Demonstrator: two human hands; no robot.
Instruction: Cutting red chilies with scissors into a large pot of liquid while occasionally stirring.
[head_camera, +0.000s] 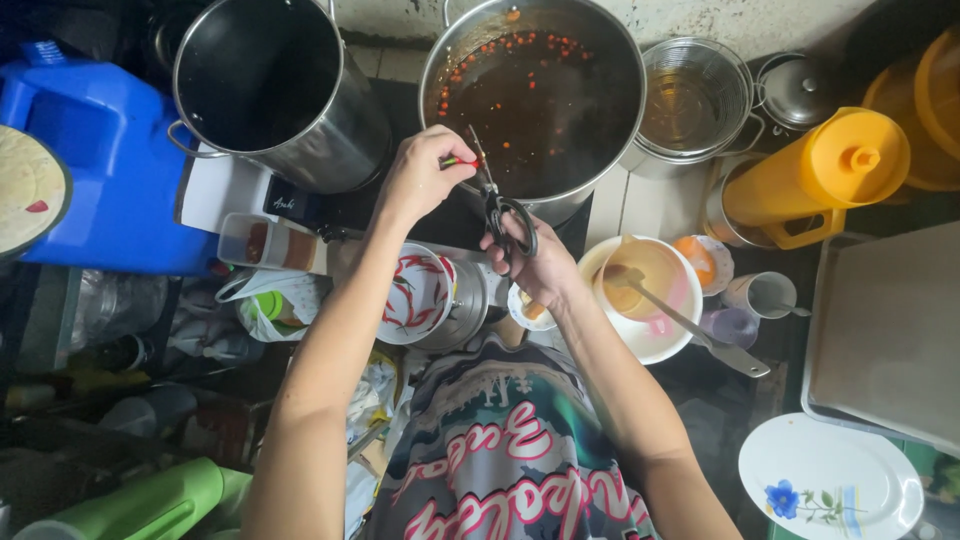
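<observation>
Over the dark broth pot (535, 100), left hand (420, 175) pinches a red chili (462, 161); right hand (530, 262) grips black-handled scissors (497, 200)

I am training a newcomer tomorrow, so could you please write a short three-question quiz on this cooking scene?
1. True or false: the right hand holds scissors.
2. What does the left hand pinch over the big pot of dark broth: A a lime, B a red chilli, C a spoon?
3. Fill in: the ladle rests in the ____ bowl.

Key: 1 true; 2 B; 3 white.
</observation>
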